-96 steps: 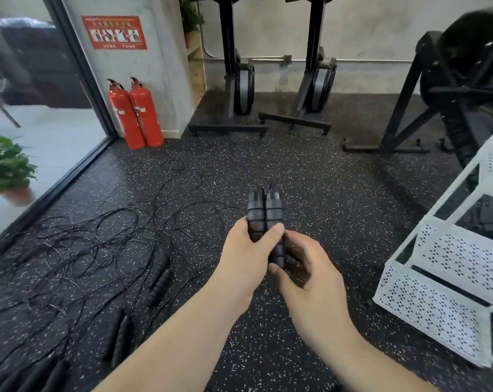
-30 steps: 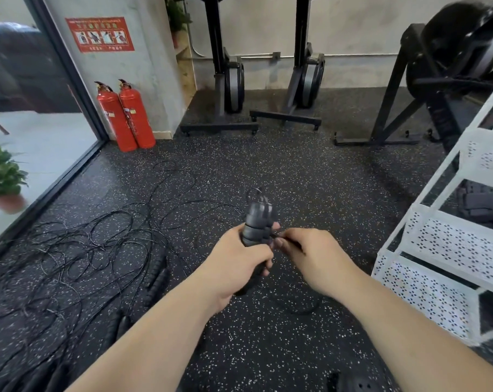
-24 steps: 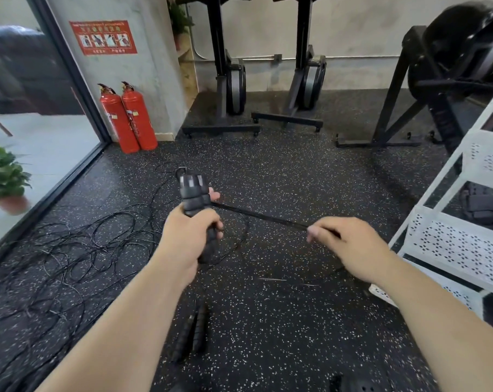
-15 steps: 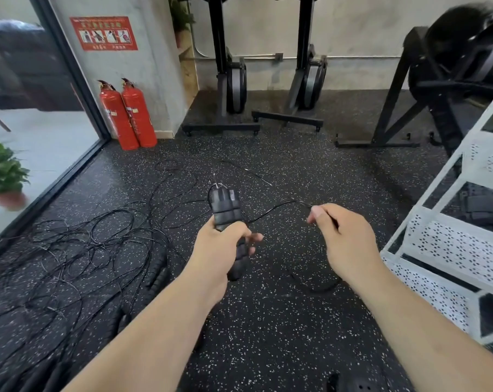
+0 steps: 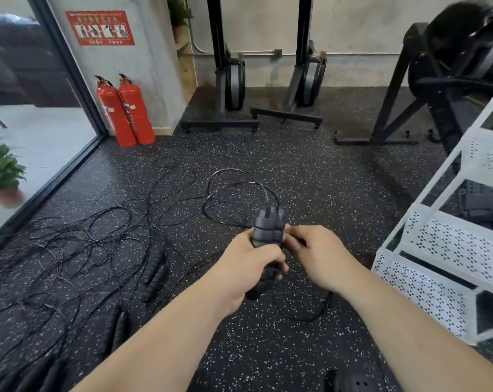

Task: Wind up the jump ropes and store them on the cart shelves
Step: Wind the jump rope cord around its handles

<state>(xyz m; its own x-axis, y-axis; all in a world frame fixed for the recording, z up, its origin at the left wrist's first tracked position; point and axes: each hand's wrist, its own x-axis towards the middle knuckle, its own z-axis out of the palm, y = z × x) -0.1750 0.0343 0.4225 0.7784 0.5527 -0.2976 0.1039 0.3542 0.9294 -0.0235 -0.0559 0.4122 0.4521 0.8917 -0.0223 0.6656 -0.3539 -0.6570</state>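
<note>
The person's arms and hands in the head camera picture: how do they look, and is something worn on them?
Both forearms are bare as far as the frame shows, with no sleeve in view. The left hand and the right hand wear no gloves. No watch, ring or bracelet can be seen, and no markings.

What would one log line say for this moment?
left hand: grips paired handles | right hand: pinches cord beside them | stage: winding | cart: right

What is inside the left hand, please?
The left hand grips two black jump rope handles held together; their tops stick out above the fingers. Their middle parts are covered by the fingers. The right hand touches them.
</note>
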